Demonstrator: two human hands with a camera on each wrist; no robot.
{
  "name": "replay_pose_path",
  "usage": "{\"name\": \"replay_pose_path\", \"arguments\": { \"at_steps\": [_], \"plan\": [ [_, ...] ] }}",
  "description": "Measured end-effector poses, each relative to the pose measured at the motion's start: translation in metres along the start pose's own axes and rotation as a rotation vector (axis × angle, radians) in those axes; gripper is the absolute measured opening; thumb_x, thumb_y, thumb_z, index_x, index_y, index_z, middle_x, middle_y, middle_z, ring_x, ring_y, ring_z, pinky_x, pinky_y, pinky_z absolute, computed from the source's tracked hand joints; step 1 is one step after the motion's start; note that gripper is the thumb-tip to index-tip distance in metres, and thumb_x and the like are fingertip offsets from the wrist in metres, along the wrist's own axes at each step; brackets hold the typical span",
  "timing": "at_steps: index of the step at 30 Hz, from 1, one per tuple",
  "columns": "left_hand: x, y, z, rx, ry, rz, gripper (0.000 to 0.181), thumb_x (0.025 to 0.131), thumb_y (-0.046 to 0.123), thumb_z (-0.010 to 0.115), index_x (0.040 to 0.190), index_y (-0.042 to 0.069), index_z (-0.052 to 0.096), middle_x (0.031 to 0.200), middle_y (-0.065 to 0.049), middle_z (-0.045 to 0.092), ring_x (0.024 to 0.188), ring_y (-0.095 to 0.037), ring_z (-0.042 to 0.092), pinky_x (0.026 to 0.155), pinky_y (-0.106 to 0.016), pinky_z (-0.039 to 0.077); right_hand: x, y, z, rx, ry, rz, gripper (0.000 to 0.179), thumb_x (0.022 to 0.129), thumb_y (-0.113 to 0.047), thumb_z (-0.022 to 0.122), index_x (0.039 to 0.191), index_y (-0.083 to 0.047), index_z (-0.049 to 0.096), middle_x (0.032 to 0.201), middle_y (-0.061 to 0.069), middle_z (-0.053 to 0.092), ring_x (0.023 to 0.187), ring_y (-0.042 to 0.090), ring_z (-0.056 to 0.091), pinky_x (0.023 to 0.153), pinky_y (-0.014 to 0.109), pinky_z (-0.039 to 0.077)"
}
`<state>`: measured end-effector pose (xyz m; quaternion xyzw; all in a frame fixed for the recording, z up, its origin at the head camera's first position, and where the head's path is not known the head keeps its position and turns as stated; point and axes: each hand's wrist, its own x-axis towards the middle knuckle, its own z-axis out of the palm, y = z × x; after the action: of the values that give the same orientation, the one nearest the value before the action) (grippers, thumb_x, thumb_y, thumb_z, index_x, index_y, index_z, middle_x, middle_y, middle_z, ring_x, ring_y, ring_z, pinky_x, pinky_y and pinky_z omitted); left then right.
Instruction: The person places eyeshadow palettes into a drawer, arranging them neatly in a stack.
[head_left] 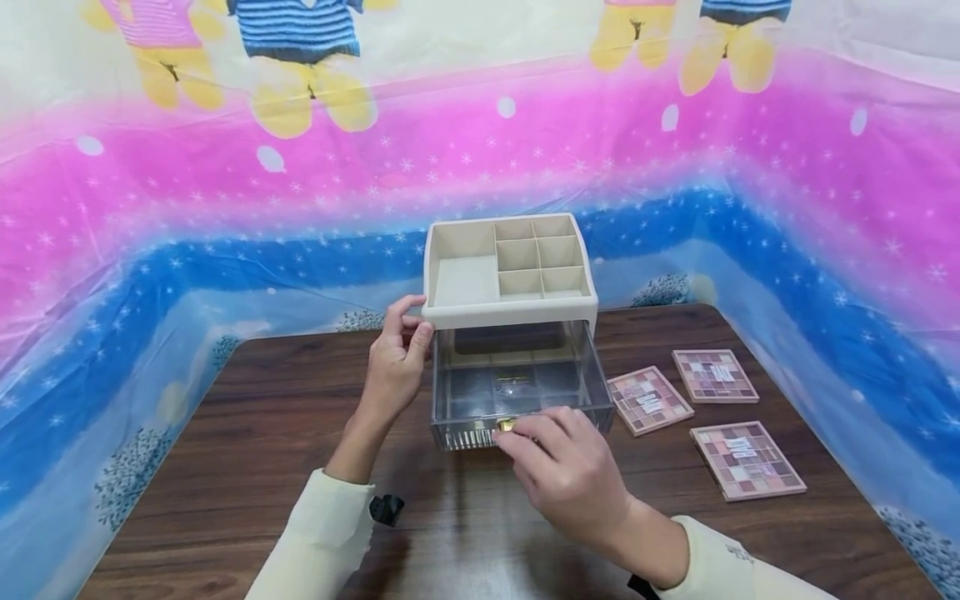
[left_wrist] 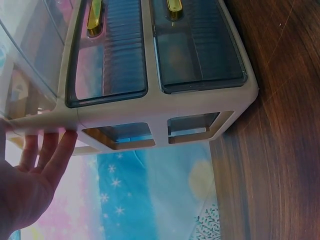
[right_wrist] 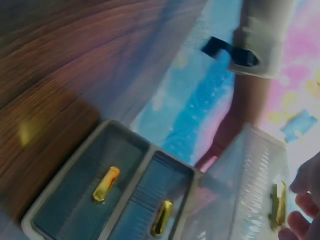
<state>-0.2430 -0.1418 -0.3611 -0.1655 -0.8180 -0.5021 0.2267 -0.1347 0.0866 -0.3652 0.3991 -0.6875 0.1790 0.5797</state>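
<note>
A cream cosmetics organizer [head_left: 510, 313] with a compartmented top stands on the table. Its clear top drawer [head_left: 457, 379] is pulled well out toward me, and no contents show in it. My right hand [head_left: 573, 479] pinches the drawer's gold handle [head_left: 507, 424] between thumb and fingers. Against the organizer's left side rests my left hand [head_left: 397, 358]; the left wrist view shows its fingers [left_wrist: 60, 155] fairly straight, tips touching the cream frame. Two lower drawers, a middle one [left_wrist: 120, 55] and a bottom one [left_wrist: 200, 60], sit closed with gold handles.
To the organizer's right lie three eyeshadow palettes: one near the drawer [head_left: 651, 401], one farther back [head_left: 716, 376] and one nearer me [head_left: 747, 461]. The dark wooden table [head_left: 277, 433] meets a printed curtain [head_left: 480, 183] behind and at both sides.
</note>
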Motion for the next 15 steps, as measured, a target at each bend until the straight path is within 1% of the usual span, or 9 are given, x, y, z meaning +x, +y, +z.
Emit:
{"name": "replay_pose_path", "arguments": {
  "at_steps": [2,4,6,8,9,11,12,14,15],
  "plan": [
    [0.000,0.000,0.000,-0.003,-0.001,0.000,0.037,0.108,0.021,0.051,0.144,0.016,0.045,0.109,-0.017,0.067,0.087,-0.033,0.066,0.072,-0.024,0.054,0.002,0.005,-0.006,0.099,0.021,0.075,0.018,0.087,-0.001,0.059,0.088,-0.005,0.076,0.082,0.007,0.069,0.071,0.020,0.059,0.064,0.027,0.051],
    [0.000,0.000,0.001,-0.009,0.000,0.003,0.037,0.108,0.021,0.051,0.144,0.015,0.046,0.108,-0.017,0.067,0.086,-0.032,0.065,0.072,-0.023,0.054,0.004,0.013,-0.015,0.154,0.044,0.174,0.019,0.081,-0.001,0.060,0.091,-0.002,0.076,0.084,0.008,0.069,0.073,0.020,0.059,0.067,0.025,0.052],
    [0.000,0.000,0.001,-0.013,0.002,0.006,0.037,0.108,0.021,0.051,0.144,0.015,0.046,0.108,-0.016,0.067,0.084,-0.028,0.064,0.071,-0.023,0.053,0.005,0.025,-0.027,0.154,0.040,0.296,0.021,0.079,-0.002,0.062,0.095,-0.001,0.075,0.087,0.010,0.070,0.077,0.021,0.061,0.073,0.022,0.052],
    [0.001,0.001,0.001,-0.016,0.005,0.011,0.037,0.108,0.020,0.051,0.144,0.015,0.046,0.107,-0.016,0.067,0.082,-0.025,0.063,0.070,-0.023,0.053,0.004,0.040,-0.041,0.111,0.006,0.432,0.024,0.079,-0.004,0.064,0.100,-0.002,0.076,0.092,0.011,0.072,0.082,0.020,0.061,0.078,0.020,0.050],
    [0.001,0.001,0.001,-0.015,0.007,0.013,0.037,0.108,0.021,0.051,0.144,0.015,0.046,0.107,-0.016,0.067,0.082,-0.023,0.063,0.070,-0.023,0.053,0.003,0.048,-0.047,0.087,-0.018,0.503,0.025,0.080,-0.004,0.066,0.103,-0.003,0.076,0.094,0.011,0.072,0.084,0.020,0.061,0.080,0.019,0.048],
    [0.001,0.001,0.001,-0.015,0.009,0.014,0.037,0.108,0.020,0.051,0.144,0.015,0.047,0.107,-0.016,0.067,0.081,-0.020,0.062,0.070,-0.023,0.053,-0.003,0.066,-0.060,0.037,-0.079,0.664,0.028,0.082,-0.005,0.069,0.109,-0.004,0.075,0.098,0.012,0.071,0.086,0.019,0.059,0.079,0.016,0.044],
    [0.000,0.000,0.001,-0.015,0.009,0.013,0.037,0.108,0.021,0.051,0.144,0.015,0.047,0.107,-0.016,0.067,0.081,-0.019,0.062,0.070,-0.023,0.053,-0.008,0.075,-0.066,0.012,-0.122,0.739,0.031,0.083,-0.006,0.071,0.114,-0.004,0.073,0.100,0.013,0.070,0.087,0.019,0.059,0.078,0.017,0.042],
    [0.000,-0.001,0.000,-0.009,0.008,0.009,0.036,0.108,0.021,0.051,0.144,0.015,0.047,0.107,-0.016,0.067,0.081,-0.018,0.062,0.070,-0.023,0.053,-0.019,0.094,-0.077,-0.034,-0.245,0.879,0.040,0.086,-0.011,0.074,0.124,-0.004,0.068,0.107,0.016,0.067,0.092,0.024,0.060,0.079,0.026,0.045],
    [0.000,-0.001,0.000,-0.009,0.008,0.007,0.037,0.108,0.021,0.051,0.144,0.015,0.047,0.107,-0.016,0.067,0.081,-0.018,0.061,0.070,-0.023,0.053,-0.026,0.103,-0.082,-0.051,-0.330,0.942,0.045,0.088,-0.016,0.075,0.130,-0.002,0.064,0.111,0.019,0.065,0.097,0.029,0.060,0.081,0.033,0.047]
  ]
}}
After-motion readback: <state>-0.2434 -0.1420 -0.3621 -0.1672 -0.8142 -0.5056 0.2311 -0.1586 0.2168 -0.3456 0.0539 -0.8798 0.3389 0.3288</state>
